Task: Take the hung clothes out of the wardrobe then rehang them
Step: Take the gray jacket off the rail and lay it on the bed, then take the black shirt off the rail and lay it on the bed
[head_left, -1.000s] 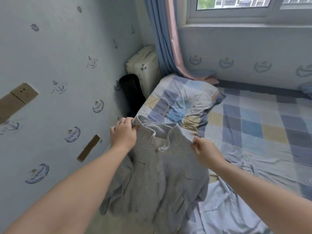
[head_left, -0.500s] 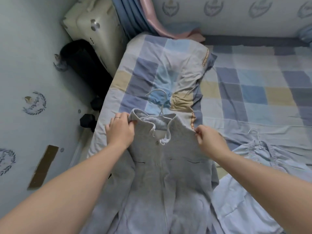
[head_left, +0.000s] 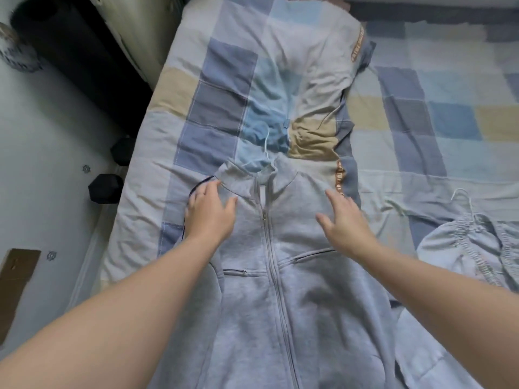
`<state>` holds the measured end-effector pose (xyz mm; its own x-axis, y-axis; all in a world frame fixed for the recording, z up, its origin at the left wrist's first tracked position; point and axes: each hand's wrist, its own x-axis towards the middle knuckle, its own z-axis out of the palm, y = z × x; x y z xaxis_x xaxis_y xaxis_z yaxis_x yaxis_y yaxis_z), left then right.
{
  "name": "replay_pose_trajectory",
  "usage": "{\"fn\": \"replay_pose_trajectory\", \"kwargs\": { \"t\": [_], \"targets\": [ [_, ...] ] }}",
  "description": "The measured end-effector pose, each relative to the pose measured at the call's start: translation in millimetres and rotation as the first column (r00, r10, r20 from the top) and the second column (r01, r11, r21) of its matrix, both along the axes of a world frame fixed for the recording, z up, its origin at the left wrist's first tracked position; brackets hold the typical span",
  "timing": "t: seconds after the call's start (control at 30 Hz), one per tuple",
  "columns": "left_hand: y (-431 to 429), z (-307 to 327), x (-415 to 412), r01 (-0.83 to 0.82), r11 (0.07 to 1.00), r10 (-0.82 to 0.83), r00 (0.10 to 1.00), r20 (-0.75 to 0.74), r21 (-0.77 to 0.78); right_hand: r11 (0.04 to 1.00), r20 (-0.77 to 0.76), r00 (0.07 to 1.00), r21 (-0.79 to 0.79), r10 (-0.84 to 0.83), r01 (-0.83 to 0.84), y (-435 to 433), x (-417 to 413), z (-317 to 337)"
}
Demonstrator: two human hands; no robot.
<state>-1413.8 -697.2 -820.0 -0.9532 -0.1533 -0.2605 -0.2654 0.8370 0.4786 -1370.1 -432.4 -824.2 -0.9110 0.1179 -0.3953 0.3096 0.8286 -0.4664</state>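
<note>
A grey zip-up jacket [head_left: 295, 290] lies front-up on the bed, its collar toward the pillow. The white hook of a hanger [head_left: 266, 148] sticks out of the collar. My left hand [head_left: 210, 211] rests flat on the jacket's left shoulder with fingers spread. My right hand [head_left: 344, 220] lies open on the right shoulder. Neither hand grips the cloth. To the right, a pair of light grey trousers [head_left: 477, 248] lies on the bed with a white hanger [head_left: 463, 197] at its waistband.
A checked pillow [head_left: 280, 80] lies just beyond the jacket's collar on the checked bed sheet [head_left: 435, 122]. Left of the bed are a cream suitcase [head_left: 146, 29], a black bag [head_left: 70, 57] and dark dumbbells [head_left: 106, 188] on the floor by the wall.
The jacket went from held up by its shoulders to lying flat on the bed. Both hands let go of the shoulders and now lie open on them. The view tilted down.
</note>
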Motion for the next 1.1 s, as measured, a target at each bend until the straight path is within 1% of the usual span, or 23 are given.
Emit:
{"fn": "replay_pose_trajectory", "kwargs": {
  "t": [0.07, 0.13, 0.2, 0.27, 0.43, 0.53, 0.7, 0.8, 1.0, 1.1],
  "targets": [
    [1, 7, 21, 0.068, 0.997, -0.066, 0.996, 0.052, -0.025, 0.998, 0.084, 0.996, 0.061, 0.001, -0.007, -3, 22, 9],
    [3, 25, 41, 0.148, 0.987, -0.141, 0.984, 0.105, -0.063, 0.994, 0.122, 0.992, 0.104, 0.019, -0.032, -5, 42, 27],
    [8, 53, 58, 0.231, 0.969, -0.218, 0.966, 0.141, -0.084, 0.989, 0.114, 0.992, 0.138, 0.045, -0.061, -6, 60, 54],
    [15, 88, 73, 0.293, 0.954, -0.281, 0.947, 0.154, -0.066, 0.985, 0.099, 0.994, 0.158, 0.053, -0.068, -8, 77, 88],
    [36, 178, 116, 0.428, 0.903, -0.421, 0.896, 0.144, -0.025, 0.961, 0.087, 0.991, 0.251, 0.099, -0.118, -11, 125, 185],
    [49, 226, 137, 0.527, 0.847, -0.518, 0.848, 0.11, -0.072, 0.96, 0.061, 0.996, 0.265, 0.072, -0.086, -6, 154, 239],
    [80, 292, 165, 0.7, 0.687, -0.709, 0.704, 0.029, -0.192, 0.954, 0.003, 1.0, 0.299, -0.027, 0.025, 21, 216, 317],
    [116, 325, 183, 0.772, 0.601, -0.792, 0.61, -0.024, -0.207, 0.933, -0.037, 0.994, 0.342, -0.104, 0.11, 45, 257, 345],
    [205, 369, 232, 0.877, 0.424, -0.905, 0.415, -0.089, -0.225, 0.861, -0.12, 0.948, 0.396, -0.296, 0.319, 106, 348, 387],
    [262, 391, 269, 0.917, 0.314, -0.948, 0.287, -0.137, -0.246, 0.803, -0.16, 0.906, 0.42, -0.392, 0.422, 140, 406, 401]
  ]
}}
